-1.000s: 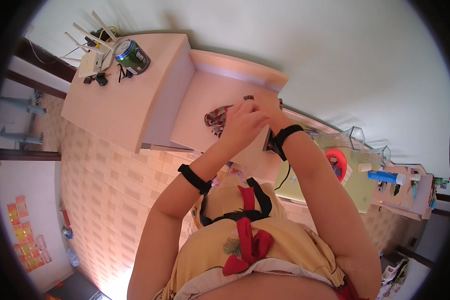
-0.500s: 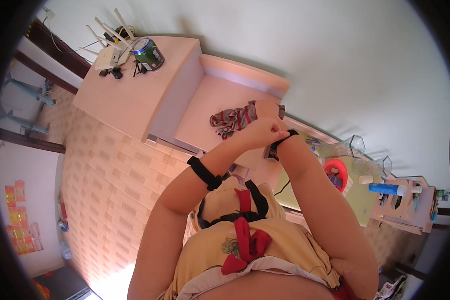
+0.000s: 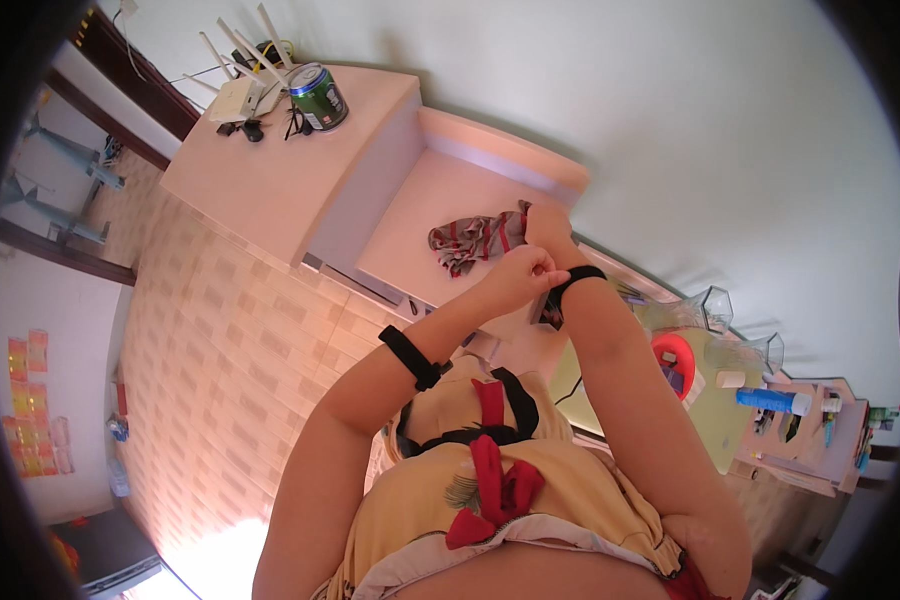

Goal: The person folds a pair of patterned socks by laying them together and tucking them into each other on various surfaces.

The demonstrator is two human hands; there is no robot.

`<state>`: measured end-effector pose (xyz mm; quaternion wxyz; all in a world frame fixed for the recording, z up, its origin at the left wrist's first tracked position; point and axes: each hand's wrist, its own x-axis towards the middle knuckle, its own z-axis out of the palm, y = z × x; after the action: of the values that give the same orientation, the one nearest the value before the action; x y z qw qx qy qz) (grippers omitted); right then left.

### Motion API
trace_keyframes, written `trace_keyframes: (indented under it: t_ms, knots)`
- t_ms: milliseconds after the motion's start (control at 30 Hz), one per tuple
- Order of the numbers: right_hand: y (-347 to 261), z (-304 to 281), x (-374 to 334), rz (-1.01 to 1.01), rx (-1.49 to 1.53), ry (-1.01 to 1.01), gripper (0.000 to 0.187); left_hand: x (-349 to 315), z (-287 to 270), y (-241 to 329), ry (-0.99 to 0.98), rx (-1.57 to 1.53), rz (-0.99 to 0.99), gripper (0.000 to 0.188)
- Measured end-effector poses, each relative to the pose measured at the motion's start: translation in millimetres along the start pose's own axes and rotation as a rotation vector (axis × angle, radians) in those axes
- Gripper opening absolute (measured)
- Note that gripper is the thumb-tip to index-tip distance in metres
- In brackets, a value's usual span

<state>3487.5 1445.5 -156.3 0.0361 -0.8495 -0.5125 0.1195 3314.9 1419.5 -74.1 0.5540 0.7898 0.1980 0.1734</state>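
My left hand (image 3: 522, 278) reaches across to my right forearm, its fingers closed at a black strap (image 3: 582, 276) that circles the arm just below the wrist. Beyond it, my right hand (image 3: 547, 226) is against a crumpled grey cloth with red stripes (image 3: 475, 240), which bunches out to its left over a light pink desk surface (image 3: 425, 200). The right fingertips are hidden in the cloth, and the hand looks closed on it. A second black strap (image 3: 410, 357) with a buckle is around my left forearm.
A raised cabinet top (image 3: 240, 190) at the left holds a green can (image 3: 319, 98) and a white router (image 3: 236, 100) with antennas. To the right, a greenish table (image 3: 705, 415) bears a red round container (image 3: 686, 352), glass vases (image 3: 705, 308) and a blue tube (image 3: 767, 401).
The view has shifted slightly, so the furniture sits a little further right. My left fingers are still at the strap, and the cloth now shows only on the left side of my right hand.
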Motion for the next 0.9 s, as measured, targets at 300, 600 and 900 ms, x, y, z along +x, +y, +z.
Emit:
trace_keyframes:
  t_ms: [300,600,900]
  knots:
    - [13,22,-35,-0.156,-0.122,0.17,0.039,-46,-57,-100,0.183,0.798,-0.096,0.048]
    - [2,44,-101,-0.547,-0.196,0.375,0.038,-54,-64,-124,0.042,1.074,-0.187,0.067]
    - [-13,43,-32,-0.46,-0.01,0.326,0.039,2,-86,-175,0.168,1.212,0.072,0.049]
